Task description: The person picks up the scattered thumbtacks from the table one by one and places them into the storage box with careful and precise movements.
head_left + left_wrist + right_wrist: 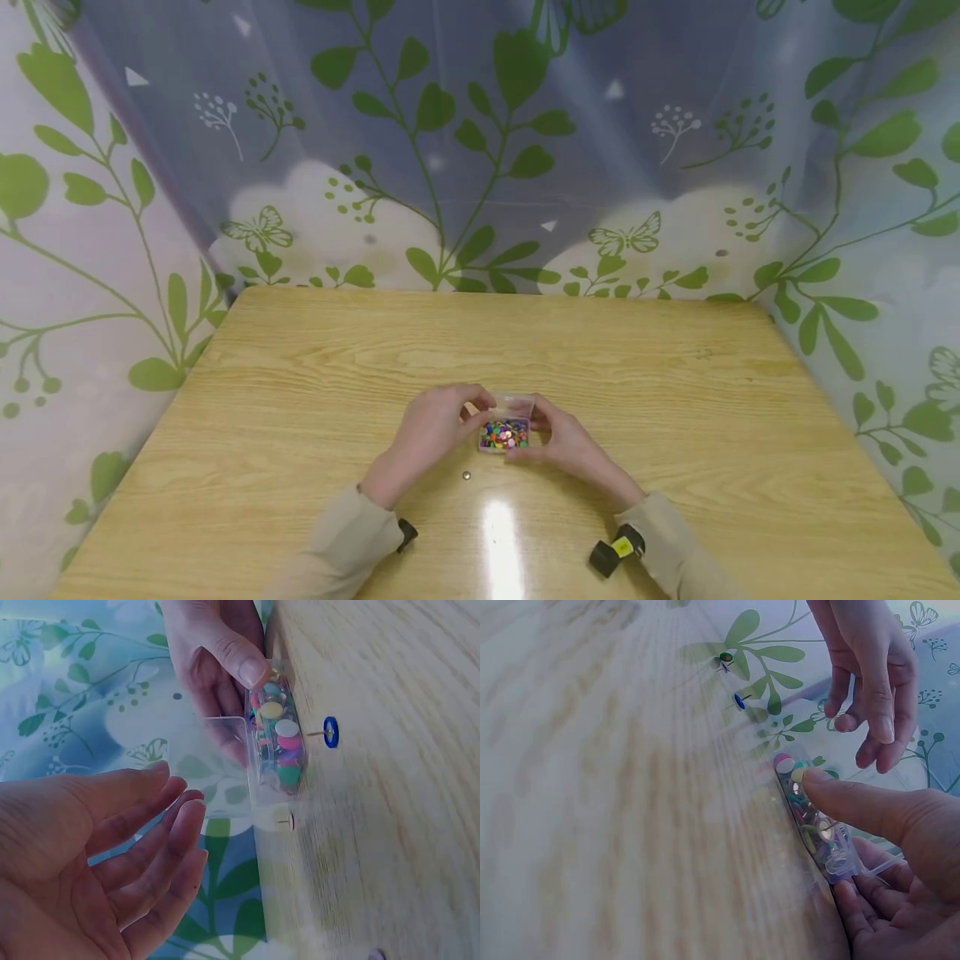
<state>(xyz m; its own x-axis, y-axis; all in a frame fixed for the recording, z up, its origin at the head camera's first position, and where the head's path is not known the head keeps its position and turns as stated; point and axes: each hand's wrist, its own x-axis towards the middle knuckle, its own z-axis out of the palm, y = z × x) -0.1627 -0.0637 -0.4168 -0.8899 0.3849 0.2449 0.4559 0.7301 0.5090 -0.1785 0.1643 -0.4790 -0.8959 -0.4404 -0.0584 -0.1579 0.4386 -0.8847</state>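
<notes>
A small clear plastic box (491, 451) full of colourful thumbtacks (504, 434) stands on the table with its hinged lid (513, 406) raised. My right hand (564, 442) grips the box's right end, thumb at the front and fingers behind. My left hand (431, 429) hovers at the left of the lid, its fingers loosely bent with nothing between them. Whether its fingertips touch the lid I cannot tell. In the left wrist view, a blue thumbtack (331, 732) lies loose beside the box. A green thumbtack (726, 657) shows in the right wrist view.
One loose tack (467, 476) lies on the wooden table (300, 375) in front of the left hand. Patterned curtains (480, 167) hang behind the table and along both sides. Each wrist wears a dark device, the right one (606, 558) with a yellow label.
</notes>
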